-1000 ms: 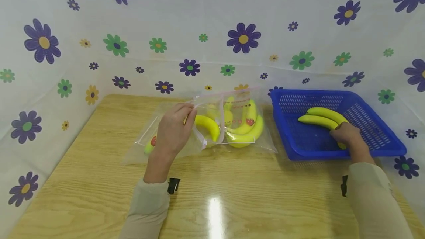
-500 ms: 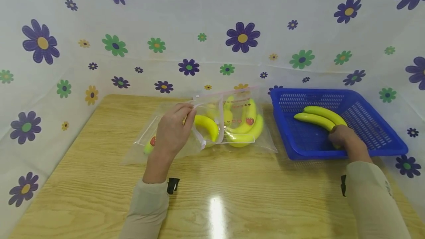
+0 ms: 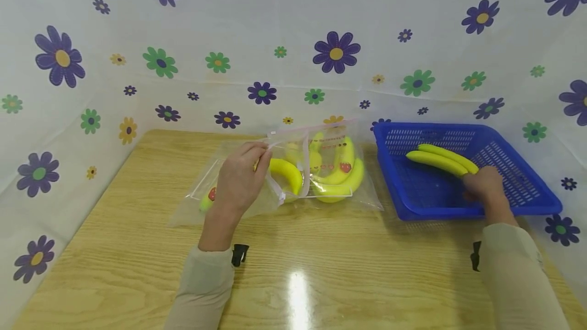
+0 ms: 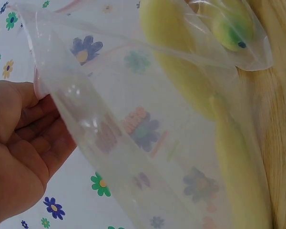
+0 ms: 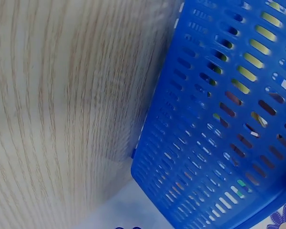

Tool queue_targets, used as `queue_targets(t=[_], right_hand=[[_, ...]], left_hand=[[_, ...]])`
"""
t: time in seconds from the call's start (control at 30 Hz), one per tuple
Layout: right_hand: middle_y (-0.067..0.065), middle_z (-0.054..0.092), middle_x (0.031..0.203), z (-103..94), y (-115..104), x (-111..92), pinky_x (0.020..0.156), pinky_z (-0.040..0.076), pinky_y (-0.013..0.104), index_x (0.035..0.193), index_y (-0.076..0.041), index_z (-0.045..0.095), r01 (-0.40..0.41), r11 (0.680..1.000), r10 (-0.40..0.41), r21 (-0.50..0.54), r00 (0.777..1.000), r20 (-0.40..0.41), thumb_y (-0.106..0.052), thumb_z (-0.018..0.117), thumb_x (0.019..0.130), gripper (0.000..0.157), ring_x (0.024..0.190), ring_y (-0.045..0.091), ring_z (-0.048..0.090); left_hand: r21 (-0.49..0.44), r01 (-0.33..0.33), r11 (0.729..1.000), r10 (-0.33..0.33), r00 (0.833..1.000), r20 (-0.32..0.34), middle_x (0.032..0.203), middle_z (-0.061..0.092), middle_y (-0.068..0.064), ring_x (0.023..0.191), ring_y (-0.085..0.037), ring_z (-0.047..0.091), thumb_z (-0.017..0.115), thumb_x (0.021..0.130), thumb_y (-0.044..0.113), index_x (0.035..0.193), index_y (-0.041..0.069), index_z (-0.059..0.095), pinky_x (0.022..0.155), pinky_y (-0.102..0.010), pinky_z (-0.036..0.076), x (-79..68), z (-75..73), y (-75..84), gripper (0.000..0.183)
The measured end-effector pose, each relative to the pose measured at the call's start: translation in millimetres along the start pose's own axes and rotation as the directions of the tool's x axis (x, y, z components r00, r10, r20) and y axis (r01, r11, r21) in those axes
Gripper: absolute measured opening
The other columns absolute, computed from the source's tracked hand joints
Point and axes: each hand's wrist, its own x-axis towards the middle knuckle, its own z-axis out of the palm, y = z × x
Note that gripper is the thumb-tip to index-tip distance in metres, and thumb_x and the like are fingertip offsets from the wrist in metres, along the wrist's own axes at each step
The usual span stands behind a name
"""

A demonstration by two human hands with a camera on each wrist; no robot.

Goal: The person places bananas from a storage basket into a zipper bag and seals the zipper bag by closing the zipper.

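My left hand (image 3: pixel 240 177) pinches the upper edge of a clear plastic zip bag (image 4: pixel 100 119), holding its mouth raised. Inside that bag a curved banana (image 3: pixel 289 173) shows near the opening, and a green-tipped end lies by my wrist. My right hand (image 3: pixel 486 186) reaches into the blue basket (image 3: pixel 440 213) and grips the near ends of two bananas (image 3: pixel 435 161) lying side by side; its fingers are mostly hidden. In the right wrist view the perforated wall of the basket (image 5: pixel 209 133) hides most of the bananas.
A second clear zip bag (image 3: pixel 373 201) with several bananas lies between the left bag and the basket, overlapping the first bag's opening. The wooden table (image 3: pixel 367 269) ends at a flower-printed white cloth (image 3: pixel 275 24) behind and at the sides.
In the basket, the bananas have shifted slightly left and away from me, and their near ends are more covered by my right hand. The left hand and bags stay put.
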Motion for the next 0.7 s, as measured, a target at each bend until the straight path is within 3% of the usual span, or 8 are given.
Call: queue_targets(t=[0.1,0.17,0.33,0.7], right_hand=[[0.012,0.064,0.062,-0.4,1,3,0.057,0.057,0.031,0.122,0.034,0.035,-0.017,0.992,0.013,0.124,0.999,0.03,-0.008,0.04,0.092,0.052,0.055,0.018,0.067],[0.006,0.063,0.064,-0.7,0,5,0.06,0.059,0.032,0.127,0.034,0.031,-0.046,0.982,0.035,0.181,0.997,0.065,-0.009,0.039,0.096,0.054,0.056,0.015,0.066],[0.008,0.062,0.072,-1.2,-5,6,0.067,0.061,0.035,0.136,0.032,0.02,-0.076,0.963,0.055,0.258,0.994,0.091,-0.011,0.036,0.1,0.058,0.06,0.013,0.066],[-0.003,0.058,0.068,-0.6,-8,-5,0.072,0.061,0.031,0.138,0.03,0.023,-0.018,0.928,0.016,0.371,1.0,0.009,-0.013,0.031,0.1,0.058,0.058,0.004,0.062]], left_hand=[[0.001,-0.004,1.0,0.004,1.0,0.001,0.109,0.072,-0.016,0.099,-0.031,0.068,0.064,0.097,0.012,0.103,-0.004,0.073,0.085,-0.038,0.058,0.3,-0.3,0.3,0.02],[-0.001,-0.003,1.0,0.003,1.0,0.002,0.109,0.072,-0.016,0.099,-0.031,0.068,0.064,0.097,0.012,0.103,-0.004,0.073,0.085,-0.039,0.058,0.0,-0.7,0.7,0.02],[0.002,0.014,1.0,-0.014,1.0,0.01,0.11,0.072,-0.016,0.099,-0.031,0.068,0.065,0.097,0.013,0.104,-0.004,0.073,0.086,-0.039,0.058,-1.5,-1.1,0.7,0.021],[0.01,0.009,1.0,-0.009,1.0,0.007,0.109,0.072,-0.016,0.099,-0.031,0.069,0.064,0.097,0.013,0.103,-0.004,0.073,0.084,-0.039,0.058,-0.7,0.8,0.3,0.021]])
